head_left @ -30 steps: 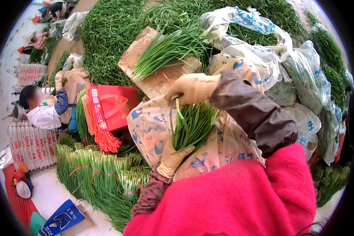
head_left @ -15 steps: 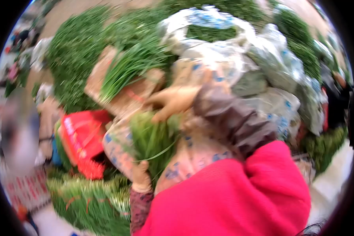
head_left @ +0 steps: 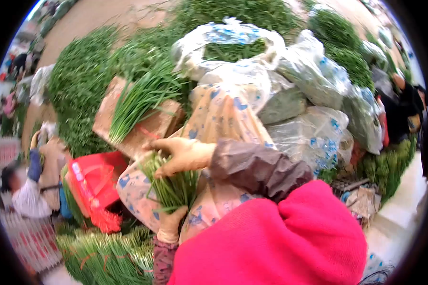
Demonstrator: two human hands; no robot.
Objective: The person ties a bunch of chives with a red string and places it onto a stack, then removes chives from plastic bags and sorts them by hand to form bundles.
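My left hand, gloved, is wrapped round the lower side of a bunch of green stalks over my lap. My right hand, also gloved, curls over the upper end of the same bunch, with its fingers on the stalks. Beneath both hands lies a patterned plastic apron. Beyond them a loose bundle of long green stalks rests on a brown board.
At the left stand a red bag and tied green bundles. Plastic bags of greens fill the right. Heaped greens lie beyond. A person is at far left, another at far right.
The view has swung, so the surroundings sit further left. The right hand went from pinching near the bunch's top, through spread fingers, to curling over the stalks. The left hand still holds the bunch.
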